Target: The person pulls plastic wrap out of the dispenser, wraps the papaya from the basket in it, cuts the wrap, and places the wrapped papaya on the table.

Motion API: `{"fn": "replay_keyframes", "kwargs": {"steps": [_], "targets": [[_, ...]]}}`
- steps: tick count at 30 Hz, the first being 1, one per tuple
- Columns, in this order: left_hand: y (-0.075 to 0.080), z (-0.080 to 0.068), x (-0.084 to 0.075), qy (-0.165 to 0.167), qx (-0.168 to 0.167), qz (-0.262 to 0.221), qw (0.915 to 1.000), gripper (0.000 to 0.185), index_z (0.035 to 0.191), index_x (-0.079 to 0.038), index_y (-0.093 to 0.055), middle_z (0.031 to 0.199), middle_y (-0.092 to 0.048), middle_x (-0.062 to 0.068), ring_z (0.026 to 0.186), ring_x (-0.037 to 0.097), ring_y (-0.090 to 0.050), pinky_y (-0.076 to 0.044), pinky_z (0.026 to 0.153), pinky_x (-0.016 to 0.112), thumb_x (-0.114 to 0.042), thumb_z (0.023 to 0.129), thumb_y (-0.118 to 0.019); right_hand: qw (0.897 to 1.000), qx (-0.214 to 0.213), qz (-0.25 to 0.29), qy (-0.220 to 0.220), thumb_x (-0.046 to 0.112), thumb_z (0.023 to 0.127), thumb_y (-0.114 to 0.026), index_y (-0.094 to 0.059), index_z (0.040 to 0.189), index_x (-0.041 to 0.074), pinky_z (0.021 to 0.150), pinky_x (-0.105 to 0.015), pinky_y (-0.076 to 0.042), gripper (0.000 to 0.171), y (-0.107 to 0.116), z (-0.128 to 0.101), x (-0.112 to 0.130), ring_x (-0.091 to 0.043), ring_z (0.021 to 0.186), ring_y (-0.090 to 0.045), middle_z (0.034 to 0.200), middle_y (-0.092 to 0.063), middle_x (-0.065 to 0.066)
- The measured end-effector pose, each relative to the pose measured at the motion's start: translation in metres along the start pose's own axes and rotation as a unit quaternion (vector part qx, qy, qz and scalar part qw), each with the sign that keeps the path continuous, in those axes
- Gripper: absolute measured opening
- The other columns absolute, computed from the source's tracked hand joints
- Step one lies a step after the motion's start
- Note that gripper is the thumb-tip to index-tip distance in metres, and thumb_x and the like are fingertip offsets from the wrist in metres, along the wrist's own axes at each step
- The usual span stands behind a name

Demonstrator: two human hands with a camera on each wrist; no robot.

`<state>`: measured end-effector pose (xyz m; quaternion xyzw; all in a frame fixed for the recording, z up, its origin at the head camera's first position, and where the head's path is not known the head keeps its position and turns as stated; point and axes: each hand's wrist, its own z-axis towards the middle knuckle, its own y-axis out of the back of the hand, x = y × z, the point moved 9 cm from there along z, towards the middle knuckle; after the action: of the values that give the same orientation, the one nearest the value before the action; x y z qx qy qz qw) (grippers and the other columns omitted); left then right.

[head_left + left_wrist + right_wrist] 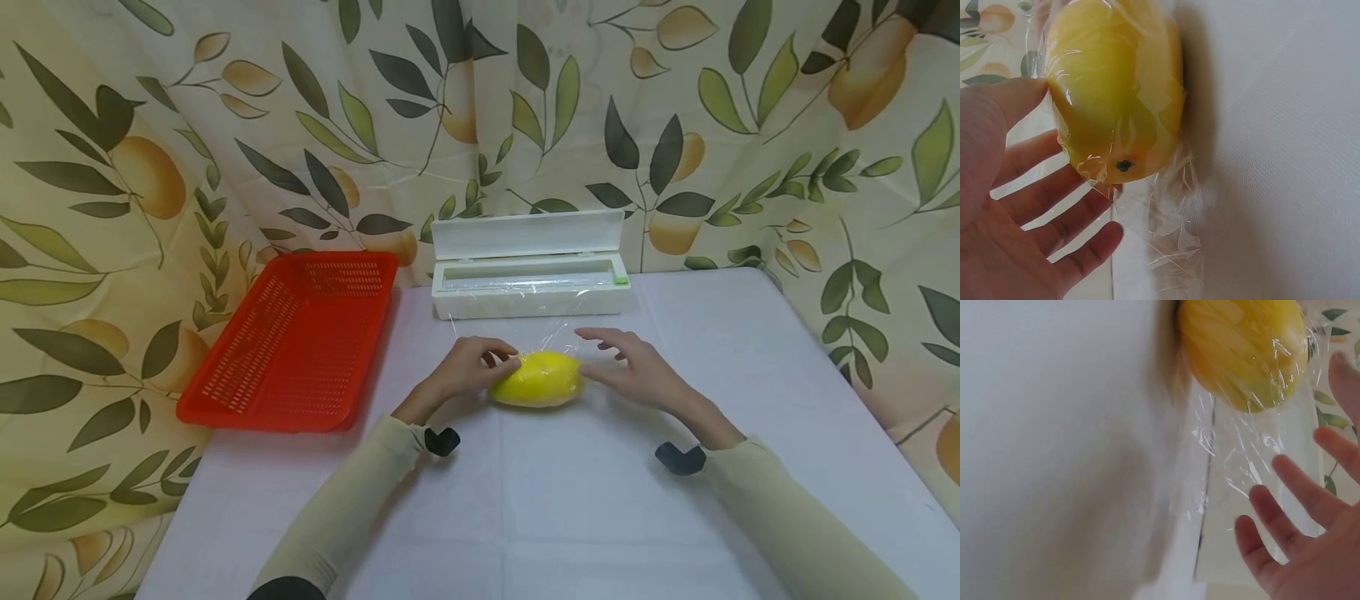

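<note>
A yellow oval fruit, apparently a mango (537, 379), lies on the white tabletop, covered by clear plastic wrap (1175, 240). In the left wrist view its dark stem spot shows through the film. At its left side is my left hand (474, 367); the thumb touches the wrapped side, and the loosely bent fingers are spread near the film beyond. My right hand (633, 367) is at the fruit's right end with fingers extended and apart. The right wrist view shows these fingers (1297, 487) beside the creased film, not closed around anything.
Behind the fruit stands a white plastic wrap dispenser box (528, 302) with its lid raised, film stretching from it toward the fruit. A red plastic basket (292, 342) sits at the left. A leaf-and-fruit patterned curtain (525, 108) hangs along the table's back edge.
</note>
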<state>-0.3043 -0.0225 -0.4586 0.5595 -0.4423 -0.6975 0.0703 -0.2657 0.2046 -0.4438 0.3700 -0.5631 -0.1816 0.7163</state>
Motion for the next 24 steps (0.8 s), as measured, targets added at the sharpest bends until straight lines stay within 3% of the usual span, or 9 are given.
{"fn": "replay_keyframes", "kwargs": {"steps": [5,9,14,19,21,24], "targets": [[0.018,-0.014,-0.015,-0.058,-0.078,-0.002,0.9952,0.034,0.126,-0.008,-0.071,0.120,-0.072,0.007,0.096,0.021,-0.065,-0.057,0.080,0.032,-0.029,0.099,-0.070,0.990,-0.091,-0.038,0.098,0.011,0.085,-0.084,-0.073,0.115,0.016,0.087,-0.041,-0.056,0.032,0.014,-0.030,0.014,-0.023,0.106,-0.062,0.118,-0.069,-0.001],[0.027,-0.030,-0.029,-0.113,-0.128,0.003,0.9853,0.025,0.118,-0.008,-0.074,0.115,-0.074,0.006,0.093,0.024,-0.066,-0.057,0.079,0.037,-0.020,0.096,-0.074,0.981,-0.099,-0.064,0.155,0.002,0.078,-0.087,-0.077,0.100,0.018,0.088,-0.017,-0.050,0.029,0.013,-0.051,0.020,-0.016,0.101,-0.063,0.104,-0.071,0.007],[0.015,-0.043,-0.036,-0.166,-0.108,0.020,0.9800,0.016,0.108,-0.009,-0.078,0.109,-0.073,0.002,0.101,0.020,-0.066,-0.056,0.091,0.036,-0.013,0.092,-0.078,0.980,-0.078,-0.067,0.169,0.004,0.077,-0.088,-0.077,0.113,0.015,0.099,-0.008,-0.039,0.039,0.004,-0.056,0.018,-0.022,0.112,-0.063,0.117,-0.071,0.001],[0.004,-0.047,-0.032,-0.170,-0.084,0.032,0.9814,0.027,0.114,-0.011,-0.076,0.116,-0.072,0.001,0.116,0.019,-0.062,-0.050,0.105,0.036,-0.015,0.088,-0.083,0.981,-0.073,-0.046,0.173,0.004,0.076,-0.088,-0.072,0.122,0.010,0.104,-0.006,-0.034,0.049,-0.002,-0.051,0.018,-0.026,0.118,-0.063,0.124,-0.071,-0.004],[0.001,-0.046,-0.029,-0.162,-0.075,0.039,0.9831,0.039,0.121,-0.012,-0.073,0.124,-0.069,0.002,0.121,0.019,-0.060,-0.048,0.107,0.039,-0.017,0.085,-0.086,0.980,-0.072,-0.037,0.179,0.003,0.075,-0.089,-0.070,0.125,0.007,0.104,-0.007,-0.036,0.054,-0.005,-0.048,0.019,-0.026,0.119,-0.062,0.126,-0.070,-0.005],[-0.004,-0.043,-0.022,-0.148,-0.056,0.059,0.9857,0.056,0.132,-0.013,-0.067,0.135,-0.063,0.003,0.128,0.020,-0.056,-0.045,0.110,0.040,-0.019,0.081,-0.090,0.977,-0.076,-0.035,0.195,0.001,0.073,-0.090,-0.066,0.130,0.004,0.099,-0.023,-0.051,0.062,-0.008,-0.042,0.022,-0.027,0.119,-0.063,0.129,-0.068,-0.008]]}}
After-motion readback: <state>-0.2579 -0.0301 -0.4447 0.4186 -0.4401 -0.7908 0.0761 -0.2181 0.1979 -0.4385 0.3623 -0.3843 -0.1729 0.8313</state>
